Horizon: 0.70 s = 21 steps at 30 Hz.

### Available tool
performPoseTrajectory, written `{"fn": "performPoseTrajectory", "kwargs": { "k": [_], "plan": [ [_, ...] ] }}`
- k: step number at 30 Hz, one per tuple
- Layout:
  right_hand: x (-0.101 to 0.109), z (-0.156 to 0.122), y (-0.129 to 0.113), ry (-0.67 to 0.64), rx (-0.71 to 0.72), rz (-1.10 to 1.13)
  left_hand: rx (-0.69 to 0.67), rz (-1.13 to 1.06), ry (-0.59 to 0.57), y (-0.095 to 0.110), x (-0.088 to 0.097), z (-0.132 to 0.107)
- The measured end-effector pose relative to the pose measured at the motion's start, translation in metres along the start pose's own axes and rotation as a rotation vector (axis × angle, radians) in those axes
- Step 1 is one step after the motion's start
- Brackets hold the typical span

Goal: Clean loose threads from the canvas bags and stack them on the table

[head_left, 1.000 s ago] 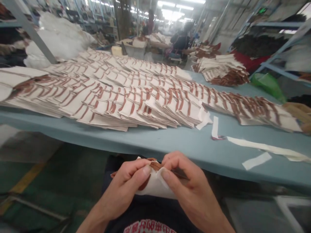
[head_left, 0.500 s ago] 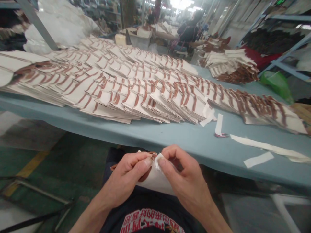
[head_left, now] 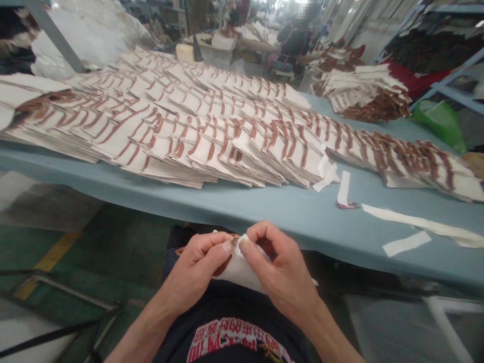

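Over my lap lies a white fabric piece with brown edging, much like the ones stacked on the table. My left hand pinches its brown edge between thumb and fingers. Close beside it, my right hand is closed on a small white strip, pressed against that same edge. The two thumbs nearly meet. My hands cover much of the piece, so its full shape is hidden.
A blue-covered table carries overlapping rows of white and brown pieces. Loose white strips and small snips lie at its right. Farther back are another pile, a green bag and a seated person. A metal frame stands lower left.
The right hand has shifted slightly left, pressing the white strip closer to the left thumb and the brown edge. The view has tilted a little. Both hands keep their hold.
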State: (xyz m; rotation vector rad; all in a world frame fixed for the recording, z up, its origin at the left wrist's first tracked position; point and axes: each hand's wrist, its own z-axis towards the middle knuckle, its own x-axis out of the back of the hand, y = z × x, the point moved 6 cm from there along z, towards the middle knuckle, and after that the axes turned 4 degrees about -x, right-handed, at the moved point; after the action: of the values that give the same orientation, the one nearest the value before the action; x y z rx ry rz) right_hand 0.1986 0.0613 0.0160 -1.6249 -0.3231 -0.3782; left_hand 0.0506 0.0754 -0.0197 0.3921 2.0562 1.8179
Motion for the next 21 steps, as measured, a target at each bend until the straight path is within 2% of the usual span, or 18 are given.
{"fn": "performPoseTrajectory", "kwargs": {
  "k": [4, 9, 16, 21],
  "plan": [
    [-0.001, 0.0012, -0.0026, 0.022, 0.063, -0.051, 0.019, -0.044, -0.017, 0.0004, 0.0005, -0.0022],
    [-0.0044, 0.0013, -0.0069, 0.021, 0.156, -0.076, 0.012, 0.07, 0.036, 0.0052, 0.0049, 0.0007],
    [-0.0079, 0.004, 0.0012, -0.023, 0.092, -0.041, -0.003, 0.069, 0.012, 0.007, 0.0045, 0.0052],
    [-0.0076, 0.0038, -0.0026, -0.013, 0.15, -0.055, -0.022, 0.074, 0.002, 0.0046, 0.0077, 0.0033]
  ]
}}
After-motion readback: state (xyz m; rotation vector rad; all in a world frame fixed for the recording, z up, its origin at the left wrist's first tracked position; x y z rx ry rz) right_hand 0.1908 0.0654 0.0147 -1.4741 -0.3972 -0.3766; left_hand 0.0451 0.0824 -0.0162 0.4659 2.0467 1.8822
